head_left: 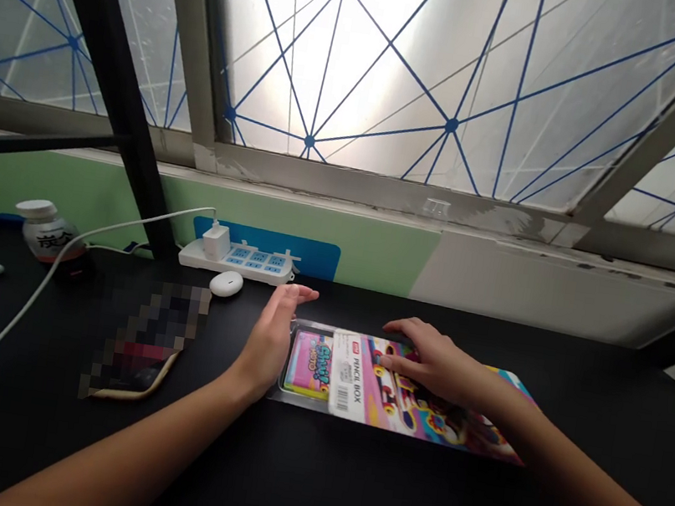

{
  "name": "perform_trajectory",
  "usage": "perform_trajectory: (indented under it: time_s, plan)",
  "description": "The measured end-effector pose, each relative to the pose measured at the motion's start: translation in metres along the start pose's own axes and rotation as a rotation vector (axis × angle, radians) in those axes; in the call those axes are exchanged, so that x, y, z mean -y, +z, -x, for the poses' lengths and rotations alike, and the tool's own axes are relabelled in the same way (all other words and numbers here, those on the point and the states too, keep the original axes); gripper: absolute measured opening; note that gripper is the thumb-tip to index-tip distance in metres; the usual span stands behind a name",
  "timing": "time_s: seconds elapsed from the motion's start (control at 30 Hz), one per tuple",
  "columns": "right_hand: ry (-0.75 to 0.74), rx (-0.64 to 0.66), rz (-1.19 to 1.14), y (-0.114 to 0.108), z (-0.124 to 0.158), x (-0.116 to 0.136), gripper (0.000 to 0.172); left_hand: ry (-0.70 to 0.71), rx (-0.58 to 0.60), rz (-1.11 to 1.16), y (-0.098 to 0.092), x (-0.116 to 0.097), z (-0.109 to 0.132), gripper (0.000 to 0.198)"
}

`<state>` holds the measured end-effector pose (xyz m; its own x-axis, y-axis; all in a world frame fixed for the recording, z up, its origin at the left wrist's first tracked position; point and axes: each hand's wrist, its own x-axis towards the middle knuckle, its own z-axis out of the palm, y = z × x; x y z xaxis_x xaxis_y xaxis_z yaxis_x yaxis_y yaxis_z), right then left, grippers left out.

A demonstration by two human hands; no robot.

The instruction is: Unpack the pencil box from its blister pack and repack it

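A colourful printed card [404, 398] with a white strip reading "PENCIL BOX" lies flat on the black table. From its left end sticks out a clear plastic tray [303, 400], which holds a pink and yellow pencil box [309, 363]; the card hides the rest of it. My left hand [270, 340] stands on edge against the tray's left side, its fingers stretched forward. On top of the card rests my right hand [429, 360], with the thumb and fingers apart.
Left of my hands lies a phone [137, 358], blurred out. Behind it are a white earbud case [226, 284] and a power strip [260, 263] with a charger. A white cable [6, 326] loops down the left, near a white jar [49, 231]. A window stands behind.
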<state>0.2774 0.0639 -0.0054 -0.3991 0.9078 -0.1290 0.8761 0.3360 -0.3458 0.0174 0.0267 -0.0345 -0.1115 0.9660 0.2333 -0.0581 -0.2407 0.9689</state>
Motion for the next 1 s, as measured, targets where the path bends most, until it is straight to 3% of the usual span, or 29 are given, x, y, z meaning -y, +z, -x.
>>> perform_trajectory:
  time_s: [0.17, 0.27, 0.37, 0.53, 0.67, 0.73, 0.83, 1.0]
  plan:
    - [-0.147, 0.03, 0.06, 0.014, -0.036, 0.068, 0.051, -0.043, 0.007, -0.015, -0.003, 0.003, -0.003, 0.041]
    - [-0.194, -0.023, 0.084, 0.019, -0.043, 0.086, 0.046, -0.065, 0.05, -0.164, -0.009, 0.005, -0.008, 0.027]
    - [-0.224, -0.088, 0.105, 0.017, -0.036, 0.073, 0.048, -0.061, 0.129, -0.349, -0.014, 0.005, -0.011, 0.033]
    - [-0.12, -0.111, 0.005, 0.006, -0.005, 0.0, 0.053, 0.144, 0.317, -0.865, -0.018, 0.002, -0.008, 0.036]
    - [0.024, -0.165, -0.055, -0.006, 0.02, -0.041, 0.054, 0.365, 0.307, -1.033, -0.015, -0.008, -0.003, 0.041]
    - [0.001, -0.297, 0.029, -0.012, 0.03, -0.042, 0.052, 0.557, 0.256, -1.091, -0.014, -0.018, -0.001, 0.038]
    - [-0.162, -0.486, 0.18, -0.018, 0.045, -0.029, 0.045, 0.785, 0.214, -1.144, -0.017, -0.034, 0.002, 0.024]
    - [-0.417, -0.518, 0.411, -0.011, 0.065, -0.002, 0.015, 0.977, 0.404, -1.13, -0.02, -0.04, 0.006, 0.007]
